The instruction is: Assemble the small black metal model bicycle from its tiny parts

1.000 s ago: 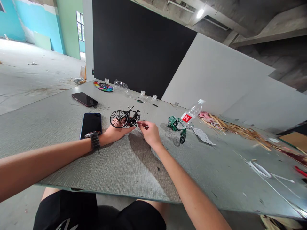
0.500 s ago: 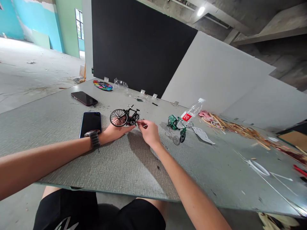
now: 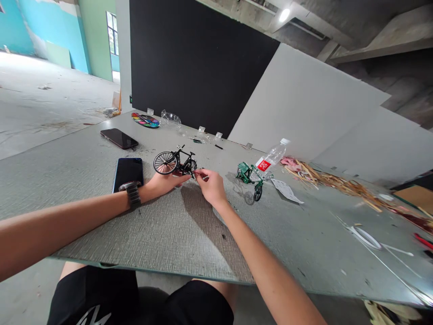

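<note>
A small black model bicycle (image 3: 176,161) is held just above the grey table, its larger wheel at the left and tipped slightly up. My left hand (image 3: 163,183), with a dark watch at the wrist, grips it from below and behind; part of the fingers is hidden by the bicycle. At the bicycle's lower right, my right hand (image 3: 210,184) has thumb and fingertips pinched together beside the smaller wheel. Whatever lies in that pinch is too small to make out. To the right, a green model bicycle (image 3: 249,177) stands on the table (image 3: 162,234).
Two phones (image 3: 119,138) (image 3: 128,174) lie at the left. A paint palette (image 3: 145,120) and clear plastic packaging (image 3: 170,118) are at the back. Rightward are a clear bottle (image 3: 273,155), a paper slip (image 3: 286,190), wood strips (image 3: 338,184) and a white tape-like ring (image 3: 366,237).
The black bicycle has tilted a little, its larger wheel moving slightly up and left. Both hands remain in nearly the same place.
</note>
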The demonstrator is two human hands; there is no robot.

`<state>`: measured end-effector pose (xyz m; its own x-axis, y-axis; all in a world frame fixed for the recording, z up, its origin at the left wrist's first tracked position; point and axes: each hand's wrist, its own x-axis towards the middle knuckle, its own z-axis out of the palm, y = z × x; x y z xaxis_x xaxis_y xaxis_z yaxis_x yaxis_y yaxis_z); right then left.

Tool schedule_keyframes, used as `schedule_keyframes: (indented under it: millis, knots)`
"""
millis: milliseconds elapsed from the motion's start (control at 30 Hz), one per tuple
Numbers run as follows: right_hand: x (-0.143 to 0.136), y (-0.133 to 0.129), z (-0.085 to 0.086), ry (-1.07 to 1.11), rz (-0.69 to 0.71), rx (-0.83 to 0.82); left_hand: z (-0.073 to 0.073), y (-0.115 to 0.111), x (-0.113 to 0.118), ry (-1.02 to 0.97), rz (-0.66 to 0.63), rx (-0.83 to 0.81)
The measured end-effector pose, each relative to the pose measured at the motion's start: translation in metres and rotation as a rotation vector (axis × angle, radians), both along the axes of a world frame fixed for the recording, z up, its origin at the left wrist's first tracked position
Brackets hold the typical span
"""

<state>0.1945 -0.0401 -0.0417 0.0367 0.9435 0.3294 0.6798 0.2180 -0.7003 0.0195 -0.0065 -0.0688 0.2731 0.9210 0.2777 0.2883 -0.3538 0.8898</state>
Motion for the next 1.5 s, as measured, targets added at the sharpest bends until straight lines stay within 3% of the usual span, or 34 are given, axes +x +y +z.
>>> schedule_keyframes:
  millis: [367,633,1000,1500]
  knots:
    - [0.001,0.002,-0.002,-0.037,-0.007,0.035,-0.003,0.001,-0.001,-0.005,-0.019,0.039]
    - [0.0,0.001,-0.001,-0.057,-0.003,0.049,-0.004,-0.002,-0.007,0.002,-0.1,0.287]
    - [0.0,0.0,0.001,-0.041,0.013,0.041,-0.009,0.003,-0.004,0.026,-0.062,0.378]
    - [0.001,0.0,-0.001,-0.033,0.019,0.085,0.001,-0.005,-0.007,0.046,-0.103,0.317]
